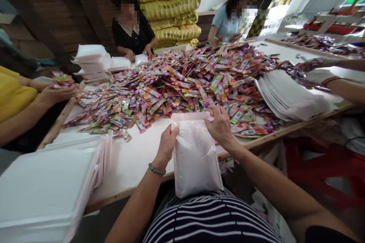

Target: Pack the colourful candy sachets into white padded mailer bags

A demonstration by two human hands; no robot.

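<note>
The left hand (168,142) grips the left edge of a white plastic pouch (195,159), fingers closed on its upper side. The right hand (221,125) pinches the pouch at its upper right corner, fingers closed on the pink-tinted top rim. The two hands are apart, one at each side of the pouch mouth. The pouch stands roughly upright between them, its lower end resting against the person's striped shirt (211,216) and its top level with the near edge of the table (134,159). A beaded bracelet (156,169) sits on the left wrist.

Just beyond the hands, a large heap of small coloured sachets (185,83) covers the table; its nearest sachets lie touching or just beside the right hand. To the right of the right hand lies a fanned stack of flat white pouches (288,95). To the left of the left hand, near the table corner, lies another stack of white pouches (48,186).

Further out, a co-worker's hands (58,91) on the left hold a bundle of sachets. Across the heap, a person in dark clothing (132,34) handles a white pouch, beside further white stacks (91,60). Behind them stand stacked yellow sacks (171,7).
</note>
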